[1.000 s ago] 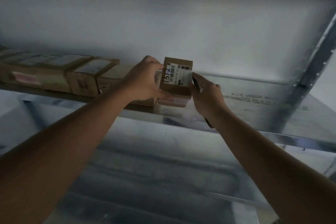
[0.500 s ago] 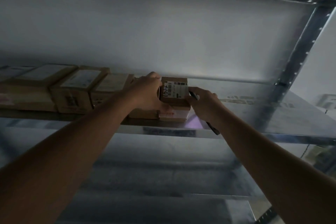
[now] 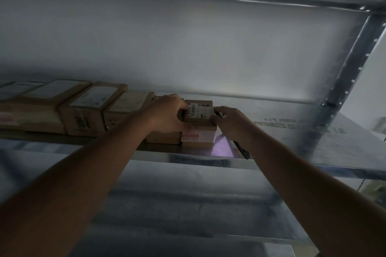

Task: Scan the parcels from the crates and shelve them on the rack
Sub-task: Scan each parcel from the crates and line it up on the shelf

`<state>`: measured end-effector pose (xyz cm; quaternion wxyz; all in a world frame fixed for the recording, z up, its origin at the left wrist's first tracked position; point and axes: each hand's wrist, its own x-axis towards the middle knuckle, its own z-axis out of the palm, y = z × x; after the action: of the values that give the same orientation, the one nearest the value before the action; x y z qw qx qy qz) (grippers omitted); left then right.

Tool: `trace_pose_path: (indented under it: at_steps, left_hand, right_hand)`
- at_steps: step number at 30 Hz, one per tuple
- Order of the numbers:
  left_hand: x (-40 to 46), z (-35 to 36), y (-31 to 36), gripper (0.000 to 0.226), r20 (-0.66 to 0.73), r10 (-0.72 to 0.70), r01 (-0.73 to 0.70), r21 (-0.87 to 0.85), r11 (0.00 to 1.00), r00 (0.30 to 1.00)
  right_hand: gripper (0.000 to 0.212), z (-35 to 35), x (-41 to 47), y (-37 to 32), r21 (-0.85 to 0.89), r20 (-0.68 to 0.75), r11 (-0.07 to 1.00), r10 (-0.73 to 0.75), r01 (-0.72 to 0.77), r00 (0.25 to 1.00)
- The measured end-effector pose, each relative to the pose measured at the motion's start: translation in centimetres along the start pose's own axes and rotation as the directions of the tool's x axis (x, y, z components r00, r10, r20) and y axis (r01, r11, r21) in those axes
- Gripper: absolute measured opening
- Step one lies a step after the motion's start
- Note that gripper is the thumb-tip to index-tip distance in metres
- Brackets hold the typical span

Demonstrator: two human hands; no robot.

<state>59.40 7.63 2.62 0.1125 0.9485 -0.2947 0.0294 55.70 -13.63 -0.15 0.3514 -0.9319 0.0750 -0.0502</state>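
While both hands [image 3: 167,113] grip it, pkg [image 3: 199,111] sits btwn.

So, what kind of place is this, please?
Probably a parcel storeroom or a small warehouse. A metal rack shelf carries a row of cardboard parcels with shipping labels, and both hands set a small labelled box on another parcel.

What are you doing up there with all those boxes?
A person is putting a small labelled parcel on a metal rack shelf. The left hand grips one side and the right hand steadies the other, also holding a dark pen-like object. The parcel sits on top of another box, at the end of a row of boxes.
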Motion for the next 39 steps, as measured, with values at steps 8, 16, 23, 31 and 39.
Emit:
trace_pose_path:
  at_steps: [8, 16, 23, 31, 39]
  left_hand:
    - [-0.5, -0.2, 1.4, 0.069, 0.048, -0.075, 0.07, 0.098, 0.993, 0.996]
    - [-1.4, 0.1, 2.9, 0.075, -0.032, -0.093, 0.095, 0.092, 0.991, 0.995]
    - [-1.6, 1.3, 5.0, 0.068, -0.108, 0.007, 0.001, 0.066, 0.998, 0.994]
    - [-3.2, 2.6, 8.7, 0.068, -0.081, 0.297, -0.29, 0.089, 0.953, 0.951]
    - [-8.0, 4.8, 15.0, 0.071, 0.006, 0.528, -0.528, 0.056, 0.847, 0.849]
  right_hand:
    - [0.039, 0.2, 0.5, 0.4, 0.016, -0.001, 1.0, -0.024, 0.024, 1.0]
    - [0.052, -0.4, -0.5, 2.0, -0.161, -0.092, 0.979, -0.141, 0.125, 0.986]
    - [0.046, -2.1, -4.3, 3.4, -0.417, -0.187, 0.906, -0.164, 0.073, 0.969]
    - [0.042, -3.0, -14.4, 3.8, -0.518, -0.327, 0.84, -0.019, -0.162, 0.945]
    - [0.044, -2.3, -26.5, 6.9, -0.495, -0.503, 0.776, 0.111, -0.391, 0.857]
